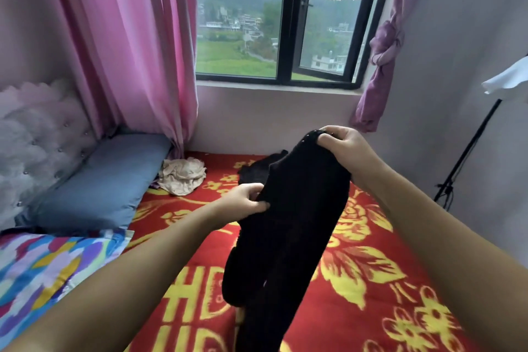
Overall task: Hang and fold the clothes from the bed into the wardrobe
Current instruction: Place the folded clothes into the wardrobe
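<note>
right hand: right hand (pixel 341 141) is up high, fingers (pixel 331 137) curled tight round the top edge of the black garment (pixel 300 208), looks like the waistband end with tiny studs on it

left hand: left hand (pixel 248 198) sits lower, fingers (pixel 261 204) pinching the garment's left edge, thumb on top

black garment: looks like dark leggings or trousers, held up off the bed (pixel 371 280) and hanging down toward the camera, two legs side by side. I'd guess one hand carries the weight while the other lines up the edge so it can be folded neatly

still on the bed: another black piece (pixel 257 167) lies crumpled further back, plus a beige bundle (pixel 183 176) just beside the blue pillow (pixel 103 180)

other stuff: patterned quilt (pixel 43 266) on the left, pink curtain (pixel 128 51), window (pixel 283 37), a stand (pixel 468 151) by the right wall

wardrobe: not in view, so can't say how the garment gets there

progress: early-ish I reckon, at least two items waiting
</note>
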The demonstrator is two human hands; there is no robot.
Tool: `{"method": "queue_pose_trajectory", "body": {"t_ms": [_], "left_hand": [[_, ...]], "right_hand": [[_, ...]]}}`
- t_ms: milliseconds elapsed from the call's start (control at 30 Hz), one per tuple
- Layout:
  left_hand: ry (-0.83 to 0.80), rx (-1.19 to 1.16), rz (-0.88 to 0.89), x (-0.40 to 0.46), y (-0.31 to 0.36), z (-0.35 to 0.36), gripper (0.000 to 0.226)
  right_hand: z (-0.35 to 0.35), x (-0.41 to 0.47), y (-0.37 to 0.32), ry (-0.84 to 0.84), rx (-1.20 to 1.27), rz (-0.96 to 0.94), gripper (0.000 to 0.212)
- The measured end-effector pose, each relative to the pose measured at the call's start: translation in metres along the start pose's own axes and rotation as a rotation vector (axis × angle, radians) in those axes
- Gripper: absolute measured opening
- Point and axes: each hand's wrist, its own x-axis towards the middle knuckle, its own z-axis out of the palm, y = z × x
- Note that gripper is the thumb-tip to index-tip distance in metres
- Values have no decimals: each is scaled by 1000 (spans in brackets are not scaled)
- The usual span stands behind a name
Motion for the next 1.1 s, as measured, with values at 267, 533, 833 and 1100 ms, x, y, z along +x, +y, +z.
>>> {"method": "queue_pose_trajectory", "body": {"t_ms": [267, 533, 833, 1100], "left_hand": [[158, -32, 124, 4, 33, -26, 11], [-64, 280, 19, 2, 39, -52, 20], [61, 159, -4, -25, 8, -81, 11], [227, -55, -117, -14, 36, -64, 19]], "right_hand": [[-14, 1, 20, -252, -389, 33, 19], [-19, -5, 25, -154, -212, 34, 22], [-54, -3, 15, -231, -222, 81, 29], [-29, 4, 16, -191, -722, 49, 30]]}}
